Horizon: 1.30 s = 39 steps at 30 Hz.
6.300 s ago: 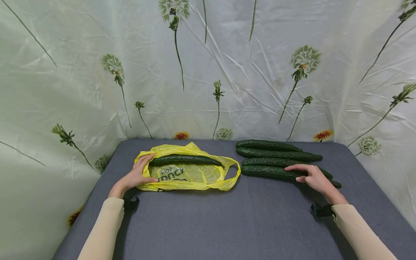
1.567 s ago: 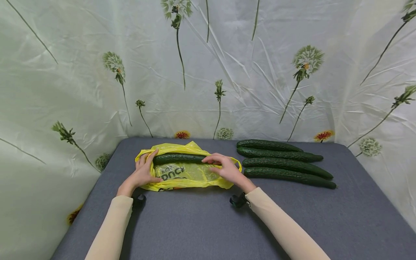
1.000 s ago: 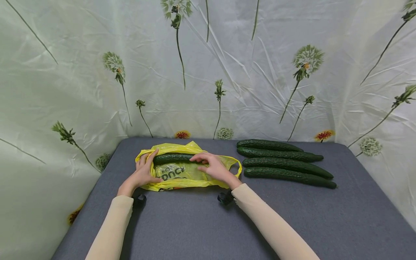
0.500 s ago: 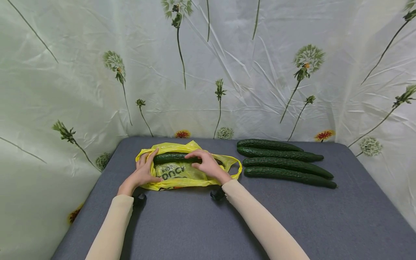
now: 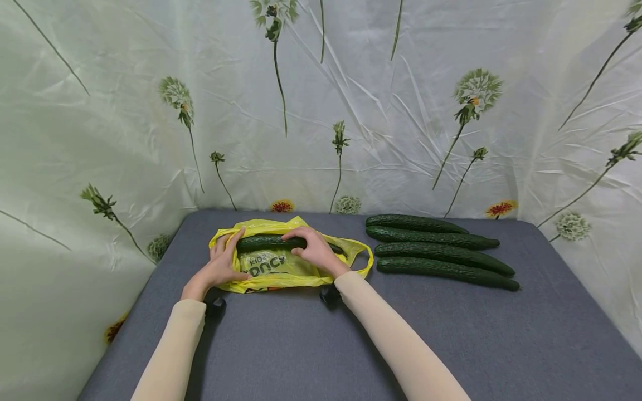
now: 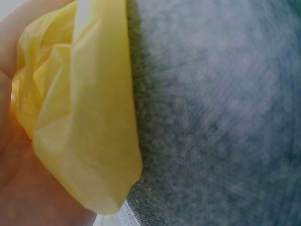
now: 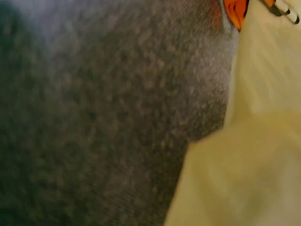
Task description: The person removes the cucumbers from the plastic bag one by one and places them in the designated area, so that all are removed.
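A yellow plastic bag with dark print lies open-mouthed on the table, a long dark green cucumber inside along its far side. My left hand holds the bag's left end, thumb at the near edge and fingers at the far side. In the left wrist view, the yellow plastic is bunched against that hand. My right hand reaches into the bag, its fingers over the middle of the cucumber and the thumb on the near side, hiding part of it. The right wrist view shows only bag and table.
To the right of the bag, several cucumbers lie side by side on the grey table. The bag's handle loop reaches close to their left ends. A flower-printed curtain hangs behind and at both sides.
My right hand has gone from the cucumbers on the right into the bag, then slid left along the cucumber there. My left hand stays on the bag, slightly further right than at first.
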Each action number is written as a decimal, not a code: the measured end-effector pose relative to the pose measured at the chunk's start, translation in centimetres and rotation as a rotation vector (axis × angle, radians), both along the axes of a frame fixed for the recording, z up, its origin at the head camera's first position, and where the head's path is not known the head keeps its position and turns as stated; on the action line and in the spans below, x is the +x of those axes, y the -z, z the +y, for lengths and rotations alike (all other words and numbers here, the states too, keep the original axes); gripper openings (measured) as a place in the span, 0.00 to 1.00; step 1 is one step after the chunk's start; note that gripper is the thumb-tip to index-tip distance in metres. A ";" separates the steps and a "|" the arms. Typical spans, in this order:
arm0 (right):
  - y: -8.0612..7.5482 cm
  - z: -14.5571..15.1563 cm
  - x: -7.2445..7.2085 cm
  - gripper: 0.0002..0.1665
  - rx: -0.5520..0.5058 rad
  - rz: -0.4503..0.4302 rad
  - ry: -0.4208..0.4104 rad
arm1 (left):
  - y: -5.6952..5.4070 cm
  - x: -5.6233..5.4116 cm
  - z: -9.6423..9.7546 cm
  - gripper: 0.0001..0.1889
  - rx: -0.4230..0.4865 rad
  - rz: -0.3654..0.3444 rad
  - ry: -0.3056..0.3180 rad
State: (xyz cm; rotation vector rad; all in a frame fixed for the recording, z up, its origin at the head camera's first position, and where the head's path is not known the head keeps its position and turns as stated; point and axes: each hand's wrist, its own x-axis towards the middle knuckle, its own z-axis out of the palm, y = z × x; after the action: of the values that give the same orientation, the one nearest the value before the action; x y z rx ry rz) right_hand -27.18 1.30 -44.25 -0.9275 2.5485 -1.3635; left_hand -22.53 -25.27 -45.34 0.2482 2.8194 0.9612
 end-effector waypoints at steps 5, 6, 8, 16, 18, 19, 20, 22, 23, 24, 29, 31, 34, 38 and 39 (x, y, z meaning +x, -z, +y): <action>0.3 -0.3 -0.5 0.22 0.040 0.012 -0.002 | -0.1 0.0 0.0 0.59 -0.007 -0.006 -0.003; 0.3 -0.3 -0.6 0.22 0.051 0.016 -0.003 | -0.1 0.0 0.0 0.59 -0.007 -0.006 -0.003; 0.4 -0.4 -0.9 0.23 0.072 0.026 -0.005 | -0.1 0.0 0.0 0.59 -0.008 -0.005 -0.005; 0.6 -0.3 -1.4 0.25 0.121 0.050 -0.016 | 0.0 0.0 0.0 0.59 0.000 -0.004 0.000; 0.6 -0.2 -1.4 0.26 0.128 0.048 -0.016 | 0.0 0.0 0.0 0.59 0.006 -0.006 0.003; 0.7 -0.2 -1.5 0.26 0.133 0.045 -0.016 | -0.1 0.0 0.0 0.58 0.010 -0.007 0.004; 0.7 -0.2 -1.5 0.26 0.137 0.042 -0.017 | -0.1 0.0 -0.1 0.58 0.014 -0.009 0.005; 0.7 -0.2 -1.6 0.27 0.151 0.040 -0.022 | -0.1 0.0 -0.1 0.58 0.019 -0.012 0.006; 0.7 -0.2 -1.6 0.27 0.162 0.043 -0.024 | -0.1 0.0 -0.1 0.58 0.021 -0.013 0.006; 0.8 -0.2 -1.6 0.28 0.175 0.046 -0.026 | -0.1 0.1 -0.1 0.58 0.022 -0.014 0.006; 0.8 -0.3 -1.7 0.30 0.238 0.087 -0.042 | -0.1 0.0 -0.1 0.58 0.019 -0.010 0.001; 0.7 -0.3 -1.6 0.31 0.243 0.097 -0.042 | 0.0 0.0 -0.1 0.58 0.017 -0.007 0.001; 0.7 -0.4 -1.5 0.31 0.234 0.104 -0.035 | 0.1 0.0 -0.1 0.58 0.011 -0.001 0.000; 0.7 -0.5 -1.3 0.31 0.211 0.111 -0.023 | 0.1 0.0 -0.1 0.58 0.009 -0.002 -0.004; 0.7 -0.6 -1.2 0.31 0.203 0.111 -0.021 | 0.1 0.0 -0.1 0.58 0.009 -0.004 -0.006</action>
State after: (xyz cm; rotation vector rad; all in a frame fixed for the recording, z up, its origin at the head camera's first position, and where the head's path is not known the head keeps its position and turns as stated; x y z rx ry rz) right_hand -28.39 0.75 -44.96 -1.0136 2.6873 -1.0505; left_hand -22.49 -25.33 -45.40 0.2389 2.8138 0.9754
